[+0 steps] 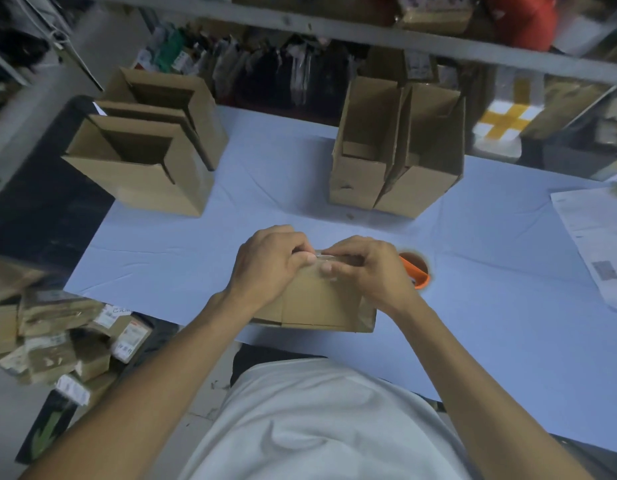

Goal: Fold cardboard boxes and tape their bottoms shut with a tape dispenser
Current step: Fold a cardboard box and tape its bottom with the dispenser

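Near edge of table (168, 258), centre: one small cardboard box (317, 303) lies with its flaps turned up, long axis running left to right, seam running near to far. A strip of clear tape (321, 258) sits at the box's far top edge.

Left hand (269, 261): comes in from the near left, fingers curled over the far top edge of the box, thumb and fingertips pinching at the tape. Grip closed on the tape.
Right hand (362, 268): comes in from the near right, fingers curled over the same edge, fingertips meeting those of the left hand at the tape. Grip likewise closed on the tape.

Tape dispenser (416, 270): orange, on the table just right of the right hand, partly hidden behind it.

Surface: pale blue cloth over the table, creased. Printed paper sheets (598, 251) at the right edge.

Floor, near left: a pile of small wrapped parcels (58, 337).

Far left of table: two folded boxes (148, 147), open tops up, side by side and touching. Far right: another pair of open boxes (397, 147), taller, leaning together.

Beyond the table: a grey shelf rail (334, 27), with bagged goods under it; frame blurred there.
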Tool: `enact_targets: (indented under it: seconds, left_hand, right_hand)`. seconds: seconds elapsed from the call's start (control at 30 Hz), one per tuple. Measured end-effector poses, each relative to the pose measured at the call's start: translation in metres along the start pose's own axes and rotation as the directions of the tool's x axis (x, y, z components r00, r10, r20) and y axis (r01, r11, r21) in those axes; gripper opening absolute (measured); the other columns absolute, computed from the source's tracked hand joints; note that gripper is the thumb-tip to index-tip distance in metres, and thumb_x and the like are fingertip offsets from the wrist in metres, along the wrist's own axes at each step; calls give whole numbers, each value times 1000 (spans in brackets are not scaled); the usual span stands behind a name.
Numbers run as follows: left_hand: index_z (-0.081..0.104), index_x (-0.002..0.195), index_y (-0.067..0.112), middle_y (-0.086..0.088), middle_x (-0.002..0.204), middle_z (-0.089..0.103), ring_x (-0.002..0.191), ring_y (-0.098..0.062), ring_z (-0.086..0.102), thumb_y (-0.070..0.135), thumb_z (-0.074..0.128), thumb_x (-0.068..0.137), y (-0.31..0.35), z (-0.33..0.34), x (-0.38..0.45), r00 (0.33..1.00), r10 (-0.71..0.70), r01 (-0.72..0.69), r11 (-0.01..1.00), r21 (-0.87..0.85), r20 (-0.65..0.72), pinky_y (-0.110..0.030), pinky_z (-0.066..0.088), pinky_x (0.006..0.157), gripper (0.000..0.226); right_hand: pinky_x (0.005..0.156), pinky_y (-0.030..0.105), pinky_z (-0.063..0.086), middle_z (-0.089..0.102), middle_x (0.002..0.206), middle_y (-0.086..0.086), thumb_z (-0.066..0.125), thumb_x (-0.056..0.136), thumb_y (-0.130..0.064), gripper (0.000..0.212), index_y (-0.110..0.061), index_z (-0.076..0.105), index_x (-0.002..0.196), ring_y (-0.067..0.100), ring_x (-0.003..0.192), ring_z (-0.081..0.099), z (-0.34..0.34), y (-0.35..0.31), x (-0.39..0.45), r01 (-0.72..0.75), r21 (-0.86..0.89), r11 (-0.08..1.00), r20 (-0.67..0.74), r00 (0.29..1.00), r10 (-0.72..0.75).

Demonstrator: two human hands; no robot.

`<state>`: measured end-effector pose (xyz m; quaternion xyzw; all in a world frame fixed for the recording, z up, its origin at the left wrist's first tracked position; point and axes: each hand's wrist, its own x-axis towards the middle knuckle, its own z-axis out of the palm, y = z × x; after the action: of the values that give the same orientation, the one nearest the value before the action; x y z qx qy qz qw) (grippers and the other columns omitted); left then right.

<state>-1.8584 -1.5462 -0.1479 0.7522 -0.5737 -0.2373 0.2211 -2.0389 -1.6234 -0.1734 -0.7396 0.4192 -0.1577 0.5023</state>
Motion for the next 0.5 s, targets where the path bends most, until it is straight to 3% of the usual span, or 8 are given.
enact_targets:
  seconds: [0.1, 0.27, 0.5]
  left_hand:
    - [71, 80, 29, 10, 81, 62, 84, -12, 57, 29, 67, 84, -7, -5, 5, 999, -11, 11, 1000, -1, 36, -41, 49, 76, 5]
    - [73, 77, 27, 9, 80, 65, 83, -12, 60, 26, 70, 82, -14, -5, 11, 999, -34, 34, 996, -78, 6, -39, 49, 75, 6]
    - [71, 71, 22, 11, 74, 63, 74, -4, 59, 19, 75, 78, -27, 0, 16, 999, -47, 40, 970, -242, -25, -16, 42, 67, 9]
  right_hand:
    - [83, 27, 52, 73, 92, -8, 79, 82, -23, 15, -19, 80, 96, 5, 92, 66, -3, 1, 6, -55, 151, 987, -6, 998, 57]
    - [82, 26, 52, 74, 93, -8, 78, 84, -20, 13, -16, 80, 95, 6, 91, 67, -1, 4, 11, -42, 169, 985, -38, 998, 49]
    - [80, 24, 52, 74, 94, -7, 78, 83, -21, 13, -16, 80, 95, 7, 91, 68, -1, 8, 16, -63, 212, 975, -38, 997, 73]
